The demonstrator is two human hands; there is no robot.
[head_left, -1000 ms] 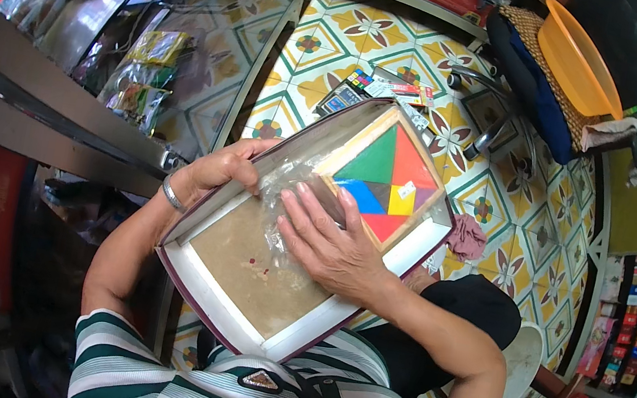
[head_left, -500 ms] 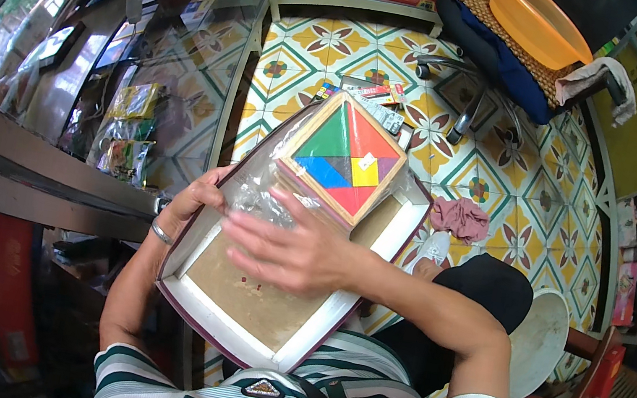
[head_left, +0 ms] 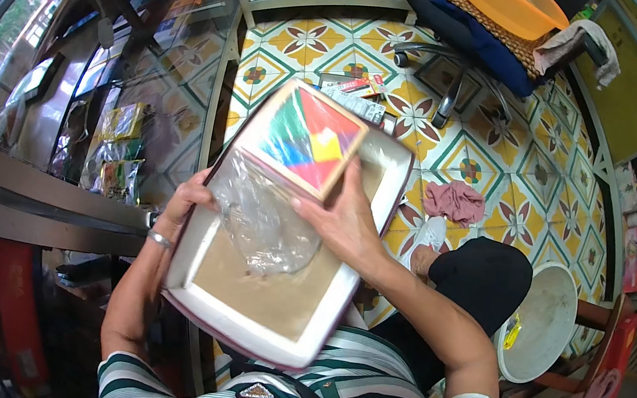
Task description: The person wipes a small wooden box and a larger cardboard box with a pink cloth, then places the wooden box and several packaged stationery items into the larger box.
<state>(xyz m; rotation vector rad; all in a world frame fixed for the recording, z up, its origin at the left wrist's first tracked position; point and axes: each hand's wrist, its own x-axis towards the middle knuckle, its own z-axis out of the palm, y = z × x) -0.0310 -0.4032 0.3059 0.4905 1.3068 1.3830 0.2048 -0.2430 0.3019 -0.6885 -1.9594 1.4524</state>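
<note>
My left hand (head_left: 185,205) is closed on the left rim of a shallow cardboard tray (head_left: 248,310) with white inner walls, a dark outer edge and a brown bottom. In the tray's far part sits a wooden-framed tangram puzzle (head_left: 308,137) with red, green, blue, yellow and purple pieces; it looks thick, perhaps a stack. Around its near right corner my right hand (head_left: 348,221) is closed, thumb along the near side and fingers on the right side. A clear plastic bag (head_left: 270,233) trails from the puzzle toward me over the tray bottom.
Glass cabinets (head_left: 161,77) stand close on the left. Small packages (head_left: 362,96) lie on the patterned tile floor beyond the tray. A pink cloth (head_left: 454,202) and a white bucket (head_left: 542,332) are to the right. An orange basin (head_left: 515,3) rests on the wheeled chair (head_left: 481,49).
My right hand has moved from above the tray's middle to the puzzle's near right corner and closed on it. The plastic bag now spreads farther toward me. The whole view has shifted slightly.
</note>
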